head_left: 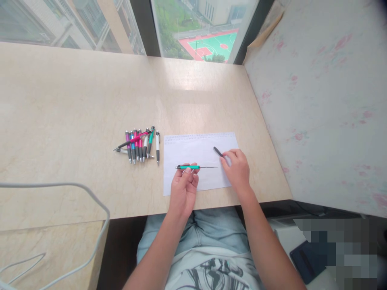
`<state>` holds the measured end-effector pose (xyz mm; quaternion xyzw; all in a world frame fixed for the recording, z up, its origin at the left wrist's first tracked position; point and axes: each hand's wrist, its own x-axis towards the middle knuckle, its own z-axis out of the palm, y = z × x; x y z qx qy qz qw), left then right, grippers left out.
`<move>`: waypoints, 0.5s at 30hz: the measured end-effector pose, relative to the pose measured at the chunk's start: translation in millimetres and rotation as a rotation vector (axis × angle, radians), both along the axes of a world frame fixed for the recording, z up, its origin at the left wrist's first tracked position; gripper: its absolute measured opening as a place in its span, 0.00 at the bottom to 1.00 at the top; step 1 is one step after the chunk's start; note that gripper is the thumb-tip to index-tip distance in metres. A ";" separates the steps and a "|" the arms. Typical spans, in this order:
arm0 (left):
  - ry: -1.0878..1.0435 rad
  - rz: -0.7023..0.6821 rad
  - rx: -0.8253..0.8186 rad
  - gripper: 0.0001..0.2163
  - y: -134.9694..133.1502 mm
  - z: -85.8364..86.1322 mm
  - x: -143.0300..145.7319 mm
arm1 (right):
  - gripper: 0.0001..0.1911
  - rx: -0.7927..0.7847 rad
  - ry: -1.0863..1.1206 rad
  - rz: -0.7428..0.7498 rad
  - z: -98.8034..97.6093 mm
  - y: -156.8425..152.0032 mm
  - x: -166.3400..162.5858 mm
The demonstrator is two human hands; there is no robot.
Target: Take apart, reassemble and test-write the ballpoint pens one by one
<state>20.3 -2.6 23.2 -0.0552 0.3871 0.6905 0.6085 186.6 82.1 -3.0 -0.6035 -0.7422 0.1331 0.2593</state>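
My left hand [185, 185] grips the green barrel of a ballpoint pen [190, 167], held level above the paper. Its thin refill [208, 167] sticks out bare to the right. Between the thumb and fingers of my right hand [237, 169] is a black pen grip section [218, 152], separate from the barrel and tilted up to the left. Both hands are over a white sheet of paper [181, 149] with rows of small marks along its top edge.
Left of the paper lies a cluster of click pens [136, 146] in several colours, some crossing others. A white pen [157, 147] rests beside them. A grey cable [75, 185] loops over the left side. A floral wall [317, 100] bounds the desk at right, windows at the back.
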 end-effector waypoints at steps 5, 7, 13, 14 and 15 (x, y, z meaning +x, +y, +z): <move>0.040 0.006 0.008 0.08 -0.6 -1.6 -4.9 | 0.10 -0.202 0.420 -0.063 17.6 -10.5 4.2; 0.056 0.011 0.008 0.09 -0.5 -3.0 -6.2 | 0.11 -0.324 0.591 -0.091 27.3 -17.5 10.5; 0.075 0.005 0.007 0.10 -0.9 -5.3 -5.6 | 0.12 -0.406 0.742 -0.076 45.6 -34.9 31.5; 0.076 0.002 0.009 0.10 -1.2 -5.2 -5.3 | 0.12 -0.406 0.740 -0.075 46.9 -36.5 33.6; 0.077 -0.001 0.010 0.10 -1.5 -5.1 -4.9 | 0.12 -0.402 0.734 -0.074 48.0 -37.8 35.0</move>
